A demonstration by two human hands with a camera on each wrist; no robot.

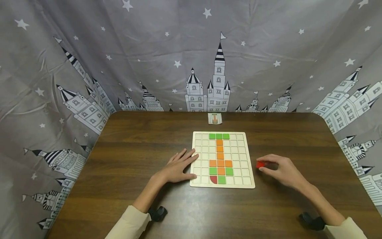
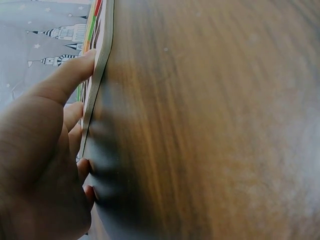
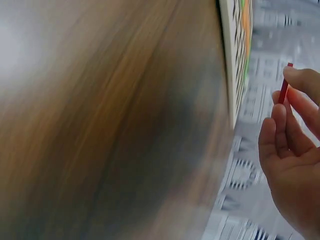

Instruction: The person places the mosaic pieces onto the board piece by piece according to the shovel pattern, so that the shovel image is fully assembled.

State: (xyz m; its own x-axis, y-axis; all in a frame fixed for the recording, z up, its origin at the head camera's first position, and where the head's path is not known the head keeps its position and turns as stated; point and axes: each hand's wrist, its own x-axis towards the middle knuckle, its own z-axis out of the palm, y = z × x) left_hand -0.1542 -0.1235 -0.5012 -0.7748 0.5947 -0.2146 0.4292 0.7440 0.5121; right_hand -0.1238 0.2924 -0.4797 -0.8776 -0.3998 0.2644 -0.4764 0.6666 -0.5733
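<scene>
A pale square grid board (image 1: 238, 142) lies on the table, with green tiles (image 1: 219, 136), orange tiles (image 1: 220, 149) and one rounded red tile (image 1: 213, 179) set in its cells. My left hand (image 1: 176, 168) rests at the board's left edge, fingers spread, thumb and fingertips on the rim; the left wrist view shows the thumb (image 2: 70, 75) along that edge. To the right of the board, my right hand (image 1: 283, 170) pinches a small red tile (image 1: 260, 164) between thumb and fingers. In the right wrist view the red tile (image 3: 284, 86) appears edge-on, held above the table.
A small pattern card (image 1: 215, 118) lies at the table's back edge, behind the board. Brown wooden tabletop (image 1: 143, 142) surrounds the board. A grey curtain (image 1: 155, 49) with castles and stars hangs behind and at both sides.
</scene>
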